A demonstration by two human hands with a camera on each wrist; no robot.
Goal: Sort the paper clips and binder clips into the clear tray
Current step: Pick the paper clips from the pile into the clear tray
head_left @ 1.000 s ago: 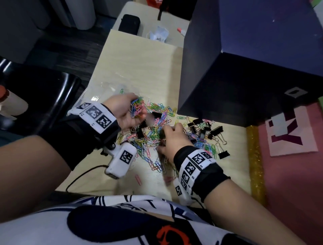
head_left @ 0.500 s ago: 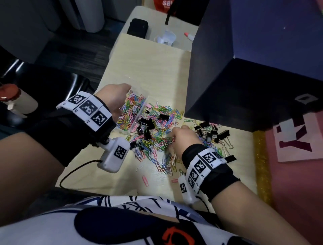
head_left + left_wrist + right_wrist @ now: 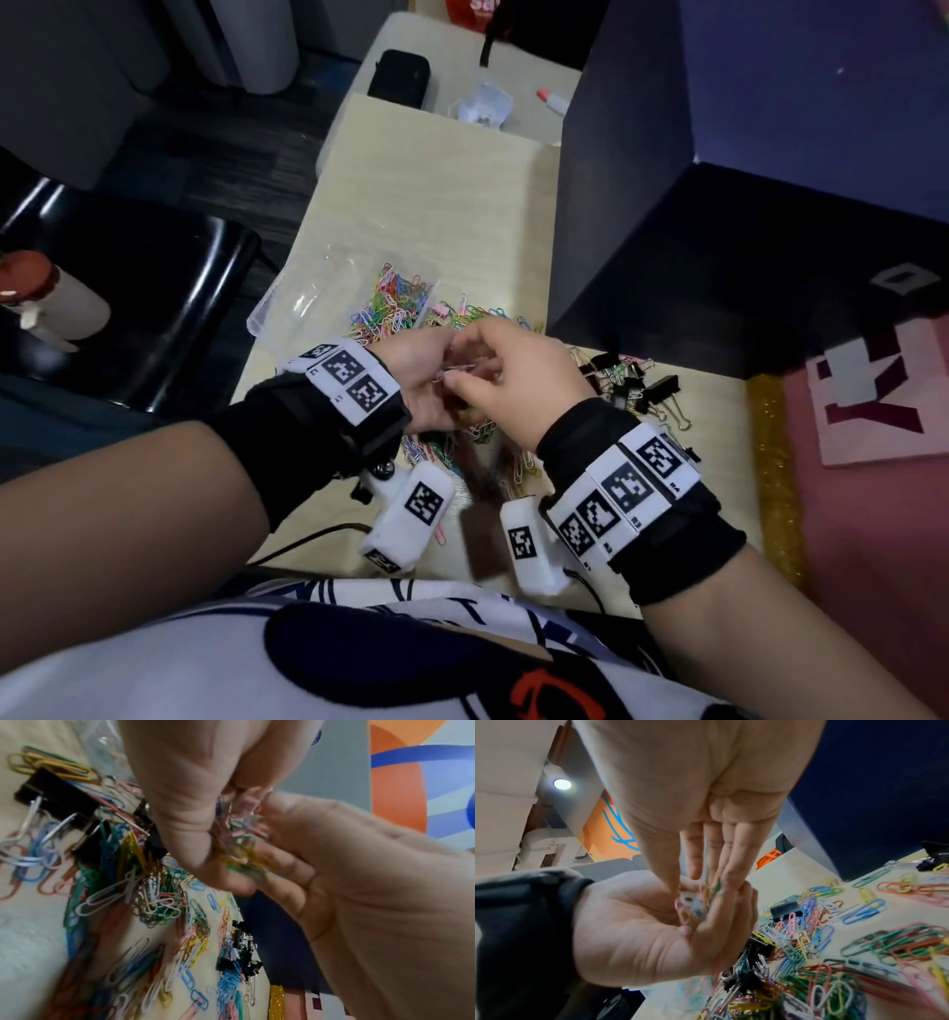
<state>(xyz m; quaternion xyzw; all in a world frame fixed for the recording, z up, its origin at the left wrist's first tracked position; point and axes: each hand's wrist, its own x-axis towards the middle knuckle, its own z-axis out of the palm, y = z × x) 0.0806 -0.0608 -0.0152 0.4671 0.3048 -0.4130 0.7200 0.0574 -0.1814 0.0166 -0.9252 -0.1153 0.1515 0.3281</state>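
1. The left hand point(image 3: 418, 383) is cupped palm-up above the table, its fingers curled round a small bunch of coloured paper clips point(image 3: 239, 850). The right hand point(image 3: 513, 380) meets it from above, fingertips point(image 3: 727, 880) pinching into that bunch. It seems to be passing clips across or picking them apart.
2. To do this well, I would keep the cupped palm level and closed underneath so nothing slips out between the fingers, and shake out any black clip caught in the bunch before it goes over the tray.
3. Below the hands, the loose pile point(image 3: 834, 943) of paper clips lies spread on the table point(image 3: 436, 195), with black binder clips point(image 3: 644, 390) mixed in and a cluster to the right.
4. Just beyond the hands, to the left, sits the clear tray point(image 3: 287, 313). Its right compartment already holds coloured paper clips point(image 3: 398, 298); the left one looks bare, though glare makes that uncertain.
5. Much of the sorting looks undone.
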